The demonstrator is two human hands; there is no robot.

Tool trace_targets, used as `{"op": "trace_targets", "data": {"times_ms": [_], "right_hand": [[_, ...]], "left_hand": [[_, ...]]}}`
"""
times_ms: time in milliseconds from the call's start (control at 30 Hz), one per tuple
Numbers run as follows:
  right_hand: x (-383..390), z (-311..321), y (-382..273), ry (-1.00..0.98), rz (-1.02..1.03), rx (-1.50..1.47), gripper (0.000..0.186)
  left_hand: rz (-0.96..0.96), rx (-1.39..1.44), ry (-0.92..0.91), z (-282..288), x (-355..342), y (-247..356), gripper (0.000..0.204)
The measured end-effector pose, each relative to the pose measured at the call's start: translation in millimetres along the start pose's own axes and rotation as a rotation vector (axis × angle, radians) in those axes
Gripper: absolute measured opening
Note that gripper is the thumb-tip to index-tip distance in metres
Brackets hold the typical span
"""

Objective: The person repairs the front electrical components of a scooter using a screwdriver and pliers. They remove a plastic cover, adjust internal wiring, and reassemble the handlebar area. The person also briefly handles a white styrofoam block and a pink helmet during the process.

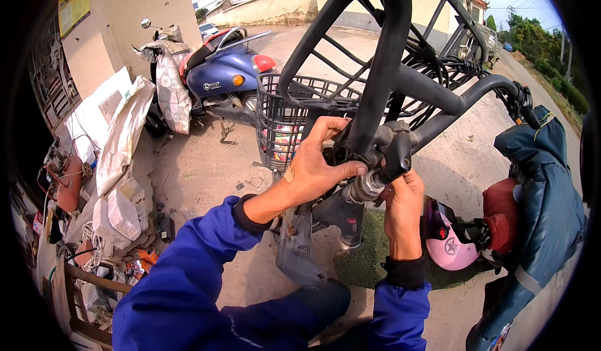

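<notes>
A bike's black handlebar [432,88] rises in front of me, joined to a stem clamp [395,143] above a metal headset nut [366,187]. My left hand [316,160] grips the left side of the stem, its thumb lying across the front and its other fingers curled behind. On the right, just below the clamp, my right hand [404,204] has its fingers closed close to the headset; whatever they pinch is hidden behind the stem. Beyond my left hand hangs a black basket [275,132] with colourful packets inside. Under the headset runs the worn grey frame [300,244].
A blue scooter [219,79] stands at the far left near a wall. White sacks [122,144] and rubble lie along the left. At right are a pink helmet [452,248], a red cushion [501,216], a dark teal cover [544,182] and a green mat [363,266].
</notes>
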State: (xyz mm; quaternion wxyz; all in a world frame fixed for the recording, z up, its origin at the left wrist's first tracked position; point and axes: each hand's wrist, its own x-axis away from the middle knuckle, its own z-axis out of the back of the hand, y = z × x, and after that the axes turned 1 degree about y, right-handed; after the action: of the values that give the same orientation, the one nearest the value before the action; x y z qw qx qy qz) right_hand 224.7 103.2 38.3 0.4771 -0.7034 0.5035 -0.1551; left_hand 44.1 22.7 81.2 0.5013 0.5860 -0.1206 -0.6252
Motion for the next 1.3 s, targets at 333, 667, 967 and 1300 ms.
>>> {"op": "trace_targets", "data": {"times_ms": [333, 667, 967, 1300], "right_hand": [[2.4, -3.4, 2.3, -0.001, -0.015, 0.024, 0.026], [8.3, 2.4, -1.0, -0.014, -0.016, -0.029, 0.028], [13.0, 0.9, 0.4, 0.039, 0.005, -0.035, 0.032], [22.0, 3.9, 16.4, 0.114, 0.070, -0.011, 0.044]], "left_hand": [[0.031, -0.075, -0.093, 28.9, 29.9, -28.5, 0.087], [0.216, -0.035, -0.331, 64.0, 27.8, -43.1, 0.061], [0.192, -0.070, -0.285, 67.5, 43.0, -66.3, 0.050], [0.182, -0.102, -0.226, 77.4, 72.9, -88.2, 0.057]]}}
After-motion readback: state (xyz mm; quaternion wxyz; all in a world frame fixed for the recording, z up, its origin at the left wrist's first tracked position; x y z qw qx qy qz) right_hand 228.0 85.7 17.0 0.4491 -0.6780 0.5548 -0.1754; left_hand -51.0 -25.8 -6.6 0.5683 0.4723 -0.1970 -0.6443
